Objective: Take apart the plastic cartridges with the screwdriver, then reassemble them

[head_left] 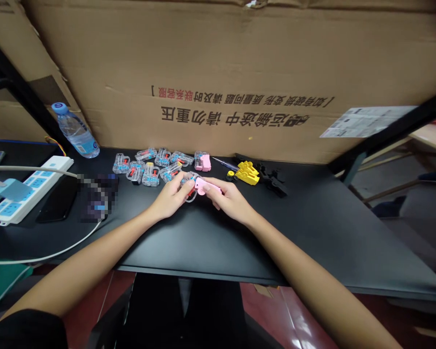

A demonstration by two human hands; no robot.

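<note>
Above the black table [210, 242], my left hand [170, 196] is closed on a clear plastic piece [192, 180] with blue and red parts inside. My right hand [232, 198] grips a pink piece [208, 185], which touches the clear one. Several similar clear pieces [150, 174] lie behind and left of my hands. Beyond my hands rests another clear piece with a pink part [202, 161]. Yellow parts [247, 173] and black parts [274, 182] lie to the right, near a thin pointed tool [225, 163].
A cardboard sheet [218, 63] stands along the table's back. At the left are a water bottle [78, 133], a white power strip [32, 186], a dark phone [58, 199], a blurred-out item [100, 196] and a white cable [69, 248]. A metal post slants at the right.
</note>
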